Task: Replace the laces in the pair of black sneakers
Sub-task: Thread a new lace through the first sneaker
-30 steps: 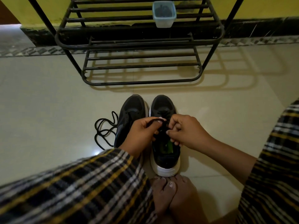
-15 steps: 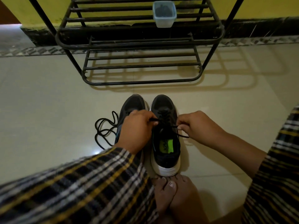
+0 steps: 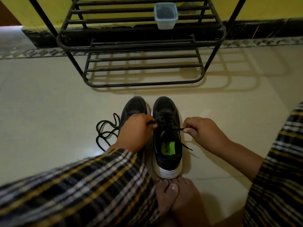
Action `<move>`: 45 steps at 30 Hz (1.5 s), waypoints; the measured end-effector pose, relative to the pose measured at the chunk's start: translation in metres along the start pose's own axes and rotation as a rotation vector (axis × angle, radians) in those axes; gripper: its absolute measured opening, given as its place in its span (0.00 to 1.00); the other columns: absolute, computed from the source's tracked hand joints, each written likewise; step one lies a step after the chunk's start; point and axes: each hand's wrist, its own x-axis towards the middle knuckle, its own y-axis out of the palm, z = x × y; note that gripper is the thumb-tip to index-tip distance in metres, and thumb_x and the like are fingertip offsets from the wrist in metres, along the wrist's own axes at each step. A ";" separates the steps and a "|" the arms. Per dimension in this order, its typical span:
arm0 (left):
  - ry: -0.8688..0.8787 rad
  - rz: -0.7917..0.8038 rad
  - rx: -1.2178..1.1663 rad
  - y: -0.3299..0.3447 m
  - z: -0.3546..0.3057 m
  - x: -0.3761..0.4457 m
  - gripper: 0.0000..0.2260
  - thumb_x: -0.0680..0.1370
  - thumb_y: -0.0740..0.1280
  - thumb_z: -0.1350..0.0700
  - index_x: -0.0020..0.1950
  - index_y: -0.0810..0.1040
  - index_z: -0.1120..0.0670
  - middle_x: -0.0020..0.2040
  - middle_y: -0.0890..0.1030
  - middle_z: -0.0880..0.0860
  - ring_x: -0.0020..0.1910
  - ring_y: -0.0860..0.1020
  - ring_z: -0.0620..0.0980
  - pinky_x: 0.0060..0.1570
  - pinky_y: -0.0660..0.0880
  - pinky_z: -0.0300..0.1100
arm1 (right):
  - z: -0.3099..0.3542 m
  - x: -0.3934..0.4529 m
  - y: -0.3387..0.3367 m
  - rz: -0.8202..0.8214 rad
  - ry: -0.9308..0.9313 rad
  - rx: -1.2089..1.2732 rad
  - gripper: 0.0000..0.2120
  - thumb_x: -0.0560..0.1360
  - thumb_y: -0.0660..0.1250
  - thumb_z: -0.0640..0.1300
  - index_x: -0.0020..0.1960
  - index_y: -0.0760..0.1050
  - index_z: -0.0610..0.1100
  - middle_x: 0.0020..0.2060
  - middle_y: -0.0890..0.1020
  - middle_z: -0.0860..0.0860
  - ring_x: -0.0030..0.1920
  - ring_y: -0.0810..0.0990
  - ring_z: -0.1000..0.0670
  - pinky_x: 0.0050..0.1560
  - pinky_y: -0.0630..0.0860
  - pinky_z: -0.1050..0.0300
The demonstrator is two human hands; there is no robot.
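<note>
Pale glossy tile floor (image 3: 49,112), yellow wall with dark skirting along the top of the frame; a black metal shoe rack (image 3: 142,46) stands at upper centre, a small translucent plastic tub (image 3: 166,15) on its upper shelf. At centre we have the pair of black mesh sneakers with white soles, side by side, toes toward the rack, long axes running bottom to top of the frame. The right-hand sneaker (image 3: 167,138) shows a green insole label and a black cord lace (image 3: 173,129) crossed through its eyelets. Left hand (image 3: 136,128) is curled, pinching one lace end at the shoe's left edge; right hand (image 3: 201,130) pinches the other end just right of the shoe. The lace runs crosswise between them and looks taut; a free tail trails toward lower right. The left-hand sneaker (image 3: 134,107) is partly hidden by the left hand; its eyelets cannot be read. A loose black lace (image 3: 106,128) lies coiled on the tiles left of it. We judge the next eyelets lie nearer the heel, below both hands and equally near each.
</note>
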 end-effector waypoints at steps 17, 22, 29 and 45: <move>-0.097 0.269 -0.035 0.029 -0.011 -0.017 0.16 0.76 0.68 0.53 0.62 0.77 0.56 0.55 0.81 0.56 0.54 0.78 0.53 0.57 0.75 0.48 | 0.008 -0.004 0.009 0.188 0.210 0.185 0.12 0.73 0.70 0.52 0.36 0.72 0.46 0.34 0.78 0.49 0.35 0.76 0.53 0.38 0.72 0.59; -0.047 0.243 -0.062 0.044 -0.018 -0.012 0.15 0.77 0.68 0.52 0.61 0.78 0.56 0.53 0.82 0.55 0.52 0.79 0.52 0.55 0.76 0.49 | -0.005 -0.007 0.008 0.123 0.290 0.226 0.12 0.73 0.70 0.50 0.37 0.72 0.44 0.32 0.80 0.47 0.36 0.80 0.49 0.42 0.78 0.51; 0.058 0.241 0.056 0.058 -0.046 -0.006 0.16 0.78 0.64 0.50 0.62 0.76 0.57 0.55 0.80 0.57 0.54 0.77 0.55 0.55 0.74 0.47 | -0.029 -0.025 -0.002 0.100 0.324 0.197 0.13 0.73 0.70 0.48 0.36 0.70 0.44 0.32 0.81 0.45 0.35 0.80 0.47 0.40 0.79 0.47; -0.247 -0.133 0.157 -0.026 0.011 -0.036 0.21 0.77 0.65 0.50 0.69 0.69 0.54 0.65 0.73 0.55 0.62 0.72 0.57 0.62 0.70 0.49 | 0.047 -0.007 -0.031 0.046 -0.179 -0.641 0.22 0.78 0.55 0.60 0.63 0.67 0.45 0.57 0.76 0.46 0.58 0.71 0.44 0.54 0.67 0.51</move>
